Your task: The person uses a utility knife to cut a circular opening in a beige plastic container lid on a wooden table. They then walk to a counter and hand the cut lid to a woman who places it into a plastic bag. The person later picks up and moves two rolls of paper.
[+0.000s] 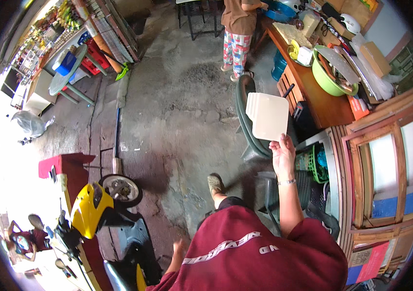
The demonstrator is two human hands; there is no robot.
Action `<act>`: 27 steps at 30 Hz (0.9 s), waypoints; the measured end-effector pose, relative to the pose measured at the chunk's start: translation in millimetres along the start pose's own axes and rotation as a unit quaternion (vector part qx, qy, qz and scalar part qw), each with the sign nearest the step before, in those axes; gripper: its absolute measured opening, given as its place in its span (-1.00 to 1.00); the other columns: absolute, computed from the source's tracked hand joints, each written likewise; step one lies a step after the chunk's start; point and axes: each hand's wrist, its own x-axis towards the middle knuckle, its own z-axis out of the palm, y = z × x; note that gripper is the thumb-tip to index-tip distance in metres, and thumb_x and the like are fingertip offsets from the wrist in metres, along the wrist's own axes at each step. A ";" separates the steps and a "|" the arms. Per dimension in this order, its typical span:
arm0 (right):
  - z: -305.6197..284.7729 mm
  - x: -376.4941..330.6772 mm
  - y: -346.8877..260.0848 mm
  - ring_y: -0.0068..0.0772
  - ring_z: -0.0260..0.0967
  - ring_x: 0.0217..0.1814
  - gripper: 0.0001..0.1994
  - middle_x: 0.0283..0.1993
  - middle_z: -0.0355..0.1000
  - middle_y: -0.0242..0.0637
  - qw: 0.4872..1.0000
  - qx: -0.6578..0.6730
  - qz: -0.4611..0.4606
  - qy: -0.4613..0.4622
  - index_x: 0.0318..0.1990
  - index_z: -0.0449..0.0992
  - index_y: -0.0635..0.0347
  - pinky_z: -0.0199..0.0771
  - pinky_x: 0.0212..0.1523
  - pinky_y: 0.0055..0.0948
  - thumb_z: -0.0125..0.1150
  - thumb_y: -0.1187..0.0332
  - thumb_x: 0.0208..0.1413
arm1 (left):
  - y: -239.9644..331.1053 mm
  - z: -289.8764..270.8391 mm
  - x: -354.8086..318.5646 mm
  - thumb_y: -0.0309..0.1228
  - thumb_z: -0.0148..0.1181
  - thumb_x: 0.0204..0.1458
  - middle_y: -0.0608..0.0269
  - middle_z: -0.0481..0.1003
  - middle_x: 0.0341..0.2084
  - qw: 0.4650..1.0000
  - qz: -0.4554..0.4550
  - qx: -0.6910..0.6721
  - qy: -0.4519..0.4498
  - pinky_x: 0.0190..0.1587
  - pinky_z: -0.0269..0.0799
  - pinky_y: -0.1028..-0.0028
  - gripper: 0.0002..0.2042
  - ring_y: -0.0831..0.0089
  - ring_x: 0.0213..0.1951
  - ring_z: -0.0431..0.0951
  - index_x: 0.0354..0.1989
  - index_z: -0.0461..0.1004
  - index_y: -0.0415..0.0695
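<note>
My right hand [284, 145] is raised in front of me on the right, its thumb and fingers pinched on the lower corner of a stack of flat cream-white plastic lids [270, 119]. The pieces are squarish with rounded corners, and their left edges step out in thin layers. Beyond and partly behind them is a dark green plastic chair [246, 131]. My left hand [179, 250] hangs low by my left side, near a yellow and black motorbike [90, 208]. It is small and partly blurred, so its fingers cannot be made out.
A wooden table [320, 94] along the right bears a green basin [324, 80] and much clutter. A person in a brown shirt [238, 19] stands at its far end. Wooden window frames [398, 169] line the right side; a round green table [61, 77] stands far left.
</note>
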 end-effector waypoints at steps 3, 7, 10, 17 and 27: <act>40.3 77.5 34.3 -0.50 0.55 -0.32 -0.79 -0.26 0.58 -0.35 0.999 0.025 0.009 0.028 -0.03 0.45 0.12 0.56 -0.21 -0.46 0.24 0.22 0.39 | 72.7 20.7 18.8 -0.19 0.17 0.20 0.11 0.58 -0.53 0.998 0.022 0.058 0.012 -0.48 0.49 0.20 -0.73 0.21 -0.52 0.59 -0.29 0.53 -0.17; 91.0 167.4 60.1 -0.49 0.56 -0.32 -0.81 -0.25 0.59 -0.35 0.995 0.059 0.002 0.075 -0.01 0.45 0.13 0.57 -0.22 -0.46 0.24 0.26 0.39 | 201.5 46.3 53.2 -0.17 0.17 0.22 0.11 0.59 -0.49 0.987 0.081 0.140 -0.002 -0.49 0.49 0.25 -0.73 0.23 -0.51 0.60 -0.22 0.53 -0.16; 118.5 230.6 77.1 -0.49 0.55 -0.29 -0.85 -0.25 0.57 -0.36 0.993 0.072 -0.022 0.095 -0.03 0.46 0.12 0.57 -0.20 -0.46 0.22 0.29 0.39 | 300.8 68.7 91.7 -0.16 0.17 0.23 0.11 0.60 -0.46 0.973 0.111 0.199 -0.029 -0.50 0.49 0.28 -0.72 0.25 -0.51 0.61 -0.16 0.53 -0.14; 169.3 347.4 105.5 -0.49 0.53 -0.34 -0.90 -0.33 0.54 -0.37 0.977 0.083 -0.080 0.178 -0.09 0.45 0.10 0.58 -0.22 -0.44 0.20 0.32 0.41 | 576.6 62.8 202.7 -0.13 0.16 0.26 0.11 0.63 -0.39 0.961 0.085 0.238 -0.114 -0.53 0.50 0.35 -0.69 0.29 -0.50 0.62 -0.03 0.53 -0.11; 224.9 478.2 111.4 -0.49 0.56 -0.33 -0.83 -0.32 0.58 -0.35 0.946 0.113 -0.167 0.254 -0.01 0.45 0.14 0.59 -0.22 -0.46 0.24 0.30 0.39 | 1044.0 196.2 271.3 -0.14 0.18 0.29 0.27 0.61 -0.40 0.912 0.315 0.258 -0.056 -0.57 0.37 0.52 -0.72 0.53 -0.54 0.56 -0.04 0.54 -0.09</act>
